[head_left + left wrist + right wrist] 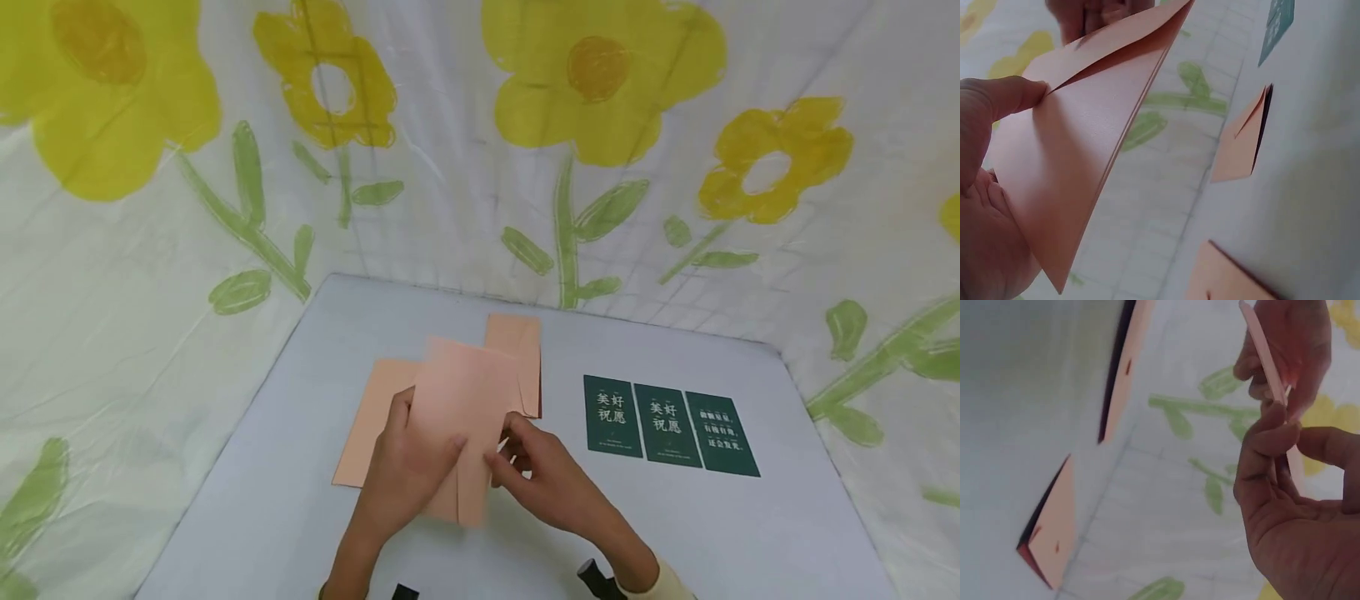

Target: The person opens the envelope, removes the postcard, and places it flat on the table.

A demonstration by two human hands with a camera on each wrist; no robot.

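My left hand [408, 475] grips a pink envelope [468, 396] held up over the table, its thumb lying across the near face. In the left wrist view, that thumb presses beside the edge of the flap [1104, 47], which stands slightly away from the body and leaves a narrow dark gap. At the envelope's right side, my right hand [551, 479] has its fingers curled, thumb and forefinger pinching the edge. Seen from the right wrist, the envelope [1266, 356] shows nearly edge-on, between both hands.
Behind the held envelope, a pink stack [363, 425] lies to the left and another pink envelope [517, 342] farther back. Three green cards with white lettering [667, 425] lie in a row on the right of the white table [780, 533]. A flower-printed sheet [442, 208] surrounds the table.
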